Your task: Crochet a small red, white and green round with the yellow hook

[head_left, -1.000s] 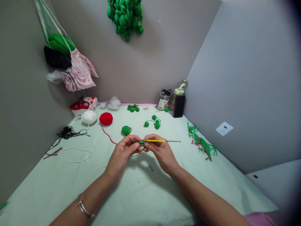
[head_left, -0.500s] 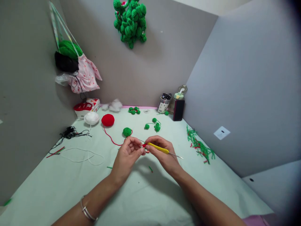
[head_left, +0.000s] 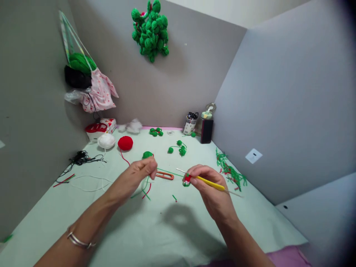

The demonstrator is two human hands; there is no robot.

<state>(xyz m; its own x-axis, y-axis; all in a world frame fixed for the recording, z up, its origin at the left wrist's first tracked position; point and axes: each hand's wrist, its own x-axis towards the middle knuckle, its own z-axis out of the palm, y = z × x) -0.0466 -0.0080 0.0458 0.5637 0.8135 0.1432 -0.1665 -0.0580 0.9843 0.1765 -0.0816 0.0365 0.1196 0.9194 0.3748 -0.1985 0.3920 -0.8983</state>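
My right hand (head_left: 213, 187) is closed around a yellow-handled crochet hook (head_left: 210, 183) and a small crocheted piece (head_left: 186, 180) in red, white and green. The hook's metal tip sticks out to the left, above the piece. My left hand (head_left: 139, 174) pinches a green yarn strand (head_left: 169, 172) that stretches across to the piece. Behind the left fingers the green yarn ball (head_left: 147, 154) is partly hidden. An orange looped tool (head_left: 165, 175), perhaps thread snips, lies on the cloth between the hands, one end covered by the left hand.
Yarn balls in red (head_left: 125, 143) and white (head_left: 106, 141) sit at the back left. Green crocheted pieces (head_left: 181, 150) lie mid-table, with yarn scraps (head_left: 230, 170) along the right edge. A phone-like black slab (head_left: 206, 131) leans near a pen tin (head_left: 190, 124).
My hands have moved apart. The left went leftward with the green strand, while the right shifted right with hook and piece. The orange tool came into fuller view. The whole view shifted slightly.
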